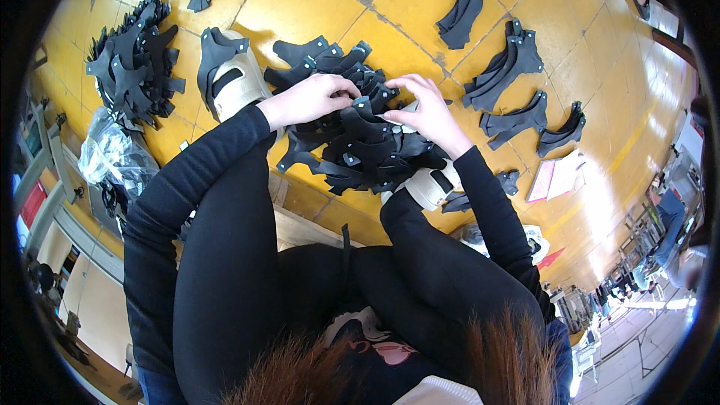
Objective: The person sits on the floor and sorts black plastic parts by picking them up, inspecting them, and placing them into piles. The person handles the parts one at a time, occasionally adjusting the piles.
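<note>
Between my feet lies a heap of black, curved cut pieces of sheet material [382, 154], many with a small pale tag at one end. My left hand [311, 99] reaches in from the left, its fingers curled and pinched at the upper edge of one black piece [366, 116]. To the right of that piece is my right hand [427, 112], its thumb and fingers apart, with the fingertips close to the heap. Whether the right fingertips touch a piece is hard to make out.
A second pile of black pieces [135, 67] stands at the left, above a clear plastic bag [116, 151]. Smaller stacks [504, 64] lie on the yellow tiled floor [409, 11]. My pale shoes [234, 86] flank the heap. Paper sheets [555, 178] lie at the right.
</note>
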The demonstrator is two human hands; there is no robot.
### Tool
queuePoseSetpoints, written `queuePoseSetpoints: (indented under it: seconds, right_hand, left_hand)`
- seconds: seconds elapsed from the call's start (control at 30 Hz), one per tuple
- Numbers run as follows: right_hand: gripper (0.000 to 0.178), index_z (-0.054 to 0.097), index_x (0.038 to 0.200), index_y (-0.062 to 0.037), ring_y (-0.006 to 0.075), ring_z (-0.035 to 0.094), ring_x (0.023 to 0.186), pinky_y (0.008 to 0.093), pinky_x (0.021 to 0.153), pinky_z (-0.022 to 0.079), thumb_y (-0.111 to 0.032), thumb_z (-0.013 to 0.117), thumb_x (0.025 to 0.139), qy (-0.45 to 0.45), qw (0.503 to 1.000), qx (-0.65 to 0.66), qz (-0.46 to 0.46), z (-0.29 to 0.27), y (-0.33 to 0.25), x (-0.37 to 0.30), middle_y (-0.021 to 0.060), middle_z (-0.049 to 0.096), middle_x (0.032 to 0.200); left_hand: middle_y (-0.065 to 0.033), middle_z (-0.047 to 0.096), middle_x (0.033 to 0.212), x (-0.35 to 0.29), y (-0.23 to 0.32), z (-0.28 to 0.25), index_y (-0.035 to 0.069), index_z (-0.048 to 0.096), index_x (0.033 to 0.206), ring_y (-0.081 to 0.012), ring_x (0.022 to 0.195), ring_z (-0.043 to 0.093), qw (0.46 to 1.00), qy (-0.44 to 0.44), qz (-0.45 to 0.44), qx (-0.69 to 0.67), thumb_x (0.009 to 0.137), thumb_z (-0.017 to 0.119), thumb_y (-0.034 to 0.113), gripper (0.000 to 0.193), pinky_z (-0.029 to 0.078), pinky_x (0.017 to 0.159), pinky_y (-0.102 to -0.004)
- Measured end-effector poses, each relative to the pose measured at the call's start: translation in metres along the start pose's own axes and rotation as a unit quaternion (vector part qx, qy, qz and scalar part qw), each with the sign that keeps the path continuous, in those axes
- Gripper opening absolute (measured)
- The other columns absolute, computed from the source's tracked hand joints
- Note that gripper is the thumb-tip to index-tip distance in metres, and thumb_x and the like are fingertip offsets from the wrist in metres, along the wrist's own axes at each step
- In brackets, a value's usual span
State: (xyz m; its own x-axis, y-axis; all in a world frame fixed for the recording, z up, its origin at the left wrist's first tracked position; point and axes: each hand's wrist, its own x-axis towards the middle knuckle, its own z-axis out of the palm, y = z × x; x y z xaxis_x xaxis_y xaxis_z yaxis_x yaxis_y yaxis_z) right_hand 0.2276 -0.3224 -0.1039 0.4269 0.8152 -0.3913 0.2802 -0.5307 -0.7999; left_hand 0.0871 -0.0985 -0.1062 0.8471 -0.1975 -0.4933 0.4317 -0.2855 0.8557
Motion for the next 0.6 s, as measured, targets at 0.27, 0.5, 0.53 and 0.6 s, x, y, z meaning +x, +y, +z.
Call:
queuePoseSetpoints:
  seconds: [0.27, 0.5, 0.53, 0.6]
  right_hand:
    - [0.019, 0.065, 0.083, -0.0094, 0.0245, 0.052, 0.114, 0.0383, 0.101, 0.036, -0.017, 0.079, 0.074, -0.06, 0.997, 0.017, -0.044, 0.001, 0.016, -0.01, 0.0001, 0.067, 0.107]
    - [0.016, 0.068, 0.081, -0.0101, 0.027, 0.05, 0.12, 0.0393, 0.107, 0.034, -0.017, 0.08, 0.073, -0.087, 0.996, 0.012, -0.031, -0.002, 0.011, -0.009, 0.0043, 0.064, 0.113]
    - [0.016, 0.069, 0.081, -0.0103, 0.0271, 0.05, 0.121, 0.0394, 0.107, 0.034, -0.017, 0.081, 0.073, -0.081, 0.996, 0.012, -0.022, -0.003, 0.01, -0.01, 0.0053, 0.063, 0.114]
    - [0.015, 0.07, 0.08, -0.0106, 0.0272, 0.049, 0.121, 0.0395, 0.107, 0.034, -0.017, 0.082, 0.073, -0.072, 0.997, 0.012, -0.004, -0.004, 0.007, -0.015, 0.0073, 0.061, 0.115]
  left_hand:
    - [-0.0137, 0.067, 0.102, 0.001, -0.003, -0.001, 0.002, 0.067, 0.113, -0.0259, 0.097, 0.066, 0.999, -0.012, -0.03, -0.01, 0.094, 0.06, 0.012, 0.023, 0.05, 0.087, -0.034]
    - [-0.0148, 0.068, 0.103, 0.0, 0.0, -0.002, 0.008, 0.07, 0.111, -0.0309, 0.103, 0.064, 0.999, -0.039, 0.004, 0.032, 0.093, 0.06, 0.013, 0.021, 0.049, 0.093, -0.038]
    - [-0.0148, 0.068, 0.103, 0.0, 0.001, -0.003, 0.008, 0.07, 0.111, -0.0309, 0.103, 0.064, 0.999, -0.041, 0.01, 0.029, 0.093, 0.06, 0.012, 0.021, 0.049, 0.093, -0.0379]
    - [-0.0147, 0.068, 0.103, -0.001, 0.001, -0.005, 0.007, 0.07, 0.111, -0.031, 0.103, 0.065, 0.998, -0.045, 0.02, 0.024, 0.093, 0.06, 0.012, 0.022, 0.049, 0.093, -0.0379]
